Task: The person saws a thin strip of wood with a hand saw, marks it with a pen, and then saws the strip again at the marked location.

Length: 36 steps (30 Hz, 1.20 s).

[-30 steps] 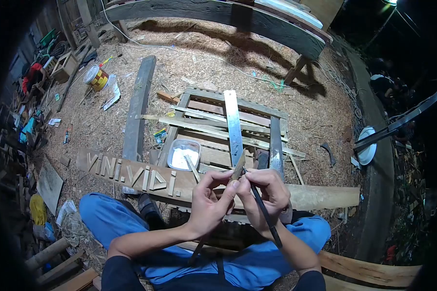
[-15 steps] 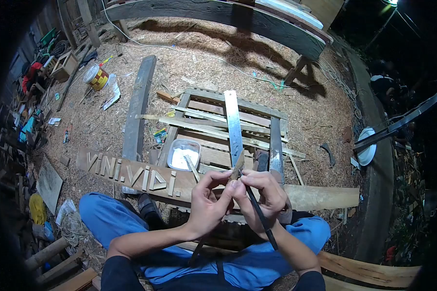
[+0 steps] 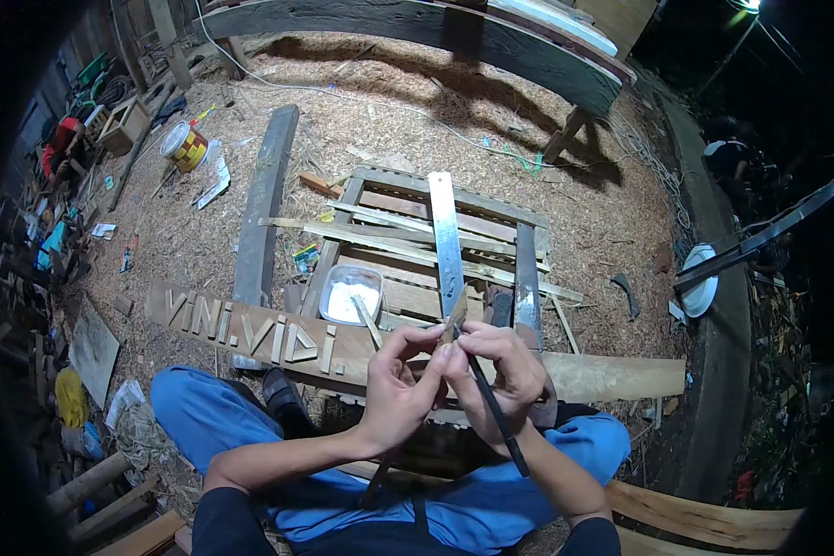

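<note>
My left hand [image 3: 400, 382] and my right hand [image 3: 499, 371] meet over the middle of the board, fingertips pinched close together. Between the left fingers is a small wooden piece [image 3: 448, 347], mostly covered. A knife with a long black handle [image 3: 502, 422] is in the right hand; its brownish pointed blade [image 3: 456, 315] seems to stick up between the hands. Under them lies a long wooden board [image 3: 612, 374], with raised wooden-strip letters [image 3: 287, 341] reading "VINI.VIDI." on its left. A clear tub [image 3: 330, 301] of white paste, a stick leaning in it, stands behind the board.
A slatted wooden pallet [image 3: 514, 215] carries thin wood strips [image 3: 380, 243], a steel ruler [image 3: 445, 232] and a handsaw-like long blade [image 3: 526, 287]. A dark beam [image 3: 267, 199] lies left. Further off are a paint bucket [image 3: 183, 148], a heavy bench [image 3: 417, 37] and people at both sides.
My hands keep almost the same pose, with the knife and the small wooden piece still between them. At the far right, a person in the background has shifted slightly.
</note>
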Each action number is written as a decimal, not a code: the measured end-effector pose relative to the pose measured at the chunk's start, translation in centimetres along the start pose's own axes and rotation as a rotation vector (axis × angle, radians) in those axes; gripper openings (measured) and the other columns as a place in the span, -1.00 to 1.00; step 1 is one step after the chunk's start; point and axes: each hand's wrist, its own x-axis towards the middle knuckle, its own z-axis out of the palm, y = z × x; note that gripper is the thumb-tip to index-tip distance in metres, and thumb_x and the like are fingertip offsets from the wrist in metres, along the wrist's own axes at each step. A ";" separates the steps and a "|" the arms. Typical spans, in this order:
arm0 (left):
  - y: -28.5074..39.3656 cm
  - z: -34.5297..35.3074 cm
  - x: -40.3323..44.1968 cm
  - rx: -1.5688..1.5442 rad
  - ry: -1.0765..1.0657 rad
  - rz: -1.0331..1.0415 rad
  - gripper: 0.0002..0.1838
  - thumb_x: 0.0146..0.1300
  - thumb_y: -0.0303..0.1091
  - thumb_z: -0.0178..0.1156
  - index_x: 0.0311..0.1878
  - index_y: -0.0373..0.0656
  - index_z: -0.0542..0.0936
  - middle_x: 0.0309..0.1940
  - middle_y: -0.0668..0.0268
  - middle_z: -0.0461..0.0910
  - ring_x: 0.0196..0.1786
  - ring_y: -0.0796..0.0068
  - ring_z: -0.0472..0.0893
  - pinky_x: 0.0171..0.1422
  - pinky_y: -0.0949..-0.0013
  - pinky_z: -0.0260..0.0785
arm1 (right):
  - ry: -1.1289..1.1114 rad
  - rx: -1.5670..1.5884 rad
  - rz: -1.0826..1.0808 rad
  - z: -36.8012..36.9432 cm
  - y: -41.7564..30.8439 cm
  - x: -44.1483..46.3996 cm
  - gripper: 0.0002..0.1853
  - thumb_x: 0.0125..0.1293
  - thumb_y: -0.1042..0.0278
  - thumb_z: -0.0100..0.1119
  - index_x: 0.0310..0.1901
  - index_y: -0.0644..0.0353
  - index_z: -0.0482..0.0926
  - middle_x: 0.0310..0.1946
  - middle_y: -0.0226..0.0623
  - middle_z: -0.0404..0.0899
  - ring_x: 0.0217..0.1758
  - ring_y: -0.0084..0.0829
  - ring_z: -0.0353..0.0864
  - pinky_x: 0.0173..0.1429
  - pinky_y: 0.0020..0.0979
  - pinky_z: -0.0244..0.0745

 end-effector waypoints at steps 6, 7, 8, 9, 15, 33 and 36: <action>0.0 0.1 0.0 0.016 0.005 0.005 -0.71 0.53 -0.42 0.26 0.21 -0.28 0.53 -0.07 0.18 0.72 -0.44 0.74 0.58 -0.50 0.61 0.35 | 0.021 0.002 0.004 -0.2 0.3 0.0 -0.76 0.19 0.57 0.50 -0.13 0.36 0.67 -0.22 0.01 0.74 -0.14 -0.12 0.81 -0.02 -0.26 0.71; -0.6 -0.1 0.1 0.068 0.013 0.083 -0.72 0.53 -0.42 0.26 0.21 -0.28 0.53 -0.07 0.18 0.72 -0.42 0.75 0.58 -0.49 0.62 0.35 | 0.020 0.002 0.002 -0.1 0.1 0.0 -0.76 0.19 0.57 0.50 -0.13 0.36 0.67 -0.22 0.01 0.74 -0.14 -0.12 0.81 -0.02 -0.26 0.71; -0.9 -0.2 0.3 0.120 0.021 0.161 -0.72 0.52 -0.43 0.26 0.21 -0.27 0.54 -0.06 0.18 0.73 -0.40 0.76 0.59 -0.49 0.63 0.35 | 0.007 0.009 0.007 0.0 -0.1 -0.1 -0.76 0.19 0.58 0.50 -0.13 0.36 0.66 -0.23 0.01 0.74 -0.14 -0.11 0.81 -0.02 -0.26 0.70; -0.8 -0.2 0.2 0.121 0.022 0.161 -0.72 0.52 -0.43 0.26 0.21 -0.27 0.54 -0.06 0.18 0.73 -0.40 0.76 0.59 -0.49 0.63 0.35 | -0.004 0.016 0.012 0.1 -0.2 -0.1 -0.76 0.18 0.58 0.50 -0.13 0.36 0.66 -0.24 0.00 0.74 -0.14 -0.11 0.81 -0.02 -0.25 0.70; -0.3 0.0 0.0 -0.014 0.007 -0.001 -0.71 0.52 -0.42 0.27 0.22 -0.27 0.53 -0.06 0.18 0.73 -0.42 0.76 0.59 -0.50 0.62 0.33 | 0.033 0.010 0.032 0.1 0.0 -0.1 -0.78 0.19 0.57 0.49 -0.15 0.36 0.67 -0.25 0.00 0.73 -0.14 -0.11 0.81 -0.02 -0.25 0.70; -0.5 -0.4 0.3 0.094 0.013 0.124 -0.68 0.53 -0.46 0.24 0.27 -0.28 0.50 -0.04 0.15 0.69 -0.46 0.66 0.57 -0.48 0.54 0.39 | 0.009 -0.015 0.031 0.5 -0.3 0.0 -0.80 0.18 0.61 0.45 -0.16 0.34 0.68 -0.17 0.04 0.76 -0.13 -0.17 0.82 -0.02 -0.30 0.68; 0.5 -0.9 0.6 -0.096 -0.019 -0.054 -0.65 0.55 -0.42 0.22 0.30 -0.29 0.46 -0.10 0.15 0.66 -0.50 0.65 0.54 -0.51 0.52 0.35 | 0.086 0.008 0.121 -0.5 1.1 1.1 -0.80 0.19 0.60 0.44 -0.14 0.32 0.69 -0.13 0.01 0.77 -0.16 -0.20 0.81 -0.04 -0.33 0.66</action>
